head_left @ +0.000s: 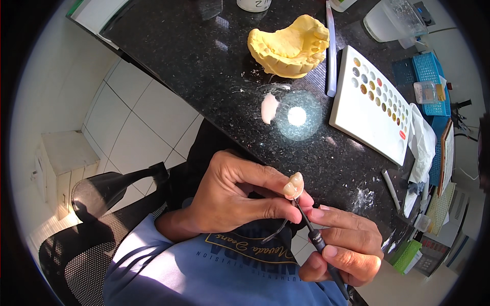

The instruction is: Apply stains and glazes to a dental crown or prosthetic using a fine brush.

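My left hand (240, 194) pinches a small tooth-coloured dental crown piece (293, 185) between thumb and fingers, its tooth shapes facing up. In my right hand (352, 245) is a slim black-handled tool (317, 239). Its thin dark tip reaches to the underside of the crown piece; whether it ends in bristles or metal I cannot tell. A thin dark curved piece (276, 230) juts out below my left fingers, its other end hidden. Both hands are in front of my body at the near edge of the dark speckled table (214, 76).
A yellow dental cast (288, 48) sits at the back, beside a long pale stick (331, 56). A white palette (365, 117) with coloured wells lies on the right. Near a round light spot is a pink-white smear (269, 108). Farther right are crumpled tissue (422, 137) and blue baskets (431, 84).
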`<state>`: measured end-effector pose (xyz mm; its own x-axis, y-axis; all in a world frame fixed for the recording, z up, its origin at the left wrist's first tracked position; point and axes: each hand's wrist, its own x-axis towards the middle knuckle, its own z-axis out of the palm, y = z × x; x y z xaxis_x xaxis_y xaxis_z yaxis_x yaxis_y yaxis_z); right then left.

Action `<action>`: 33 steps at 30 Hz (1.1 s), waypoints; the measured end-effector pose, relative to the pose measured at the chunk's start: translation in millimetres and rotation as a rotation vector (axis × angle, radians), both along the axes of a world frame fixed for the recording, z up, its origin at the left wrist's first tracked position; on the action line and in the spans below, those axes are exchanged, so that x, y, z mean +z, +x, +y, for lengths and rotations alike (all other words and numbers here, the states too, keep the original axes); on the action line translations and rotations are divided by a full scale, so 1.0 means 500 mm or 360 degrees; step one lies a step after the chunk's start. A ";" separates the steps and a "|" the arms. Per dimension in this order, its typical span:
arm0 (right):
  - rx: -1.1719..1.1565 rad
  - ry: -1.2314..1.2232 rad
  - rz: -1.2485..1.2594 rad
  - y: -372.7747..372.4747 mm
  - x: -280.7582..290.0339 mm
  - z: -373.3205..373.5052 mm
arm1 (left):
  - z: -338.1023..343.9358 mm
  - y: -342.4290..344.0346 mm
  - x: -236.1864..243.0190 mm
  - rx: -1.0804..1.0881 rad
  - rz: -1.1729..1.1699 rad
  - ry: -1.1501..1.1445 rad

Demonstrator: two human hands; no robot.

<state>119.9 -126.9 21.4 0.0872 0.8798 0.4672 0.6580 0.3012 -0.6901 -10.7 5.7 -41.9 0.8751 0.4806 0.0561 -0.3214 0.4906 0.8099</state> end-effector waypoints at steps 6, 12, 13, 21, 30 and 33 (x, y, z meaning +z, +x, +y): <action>0.0003 0.0027 -0.0001 0.000 -0.003 0.000 | 0.002 -0.001 0.001 -0.0011 0.0015 0.0034; 0.0031 0.0010 -0.0039 0.001 -0.001 0.001 | 0.001 -0.001 0.000 -0.0012 0.0011 0.0011; 0.0031 0.0009 -0.0040 0.000 -0.001 0.002 | 0.001 -0.002 -0.001 -0.0014 0.0006 0.0021; 0.0039 -0.0003 -0.0042 0.001 0.002 0.004 | 0.001 -0.001 -0.001 -0.0020 -0.0017 -0.0003; 0.0058 -0.0062 -0.0050 0.003 0.006 0.004 | 0.001 0.000 -0.002 -0.0025 -0.0018 -0.0001; 0.0027 -0.0025 -0.0037 0.000 0.004 0.003 | 0.000 -0.001 -0.001 -0.0021 -0.0014 -0.0005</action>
<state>119.9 -125.1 23.4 0.0616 0.8883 0.4552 0.6686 0.3019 -0.6796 -11.2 6.0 -42.4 0.8809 0.4692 0.0625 -0.3220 0.4972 0.8056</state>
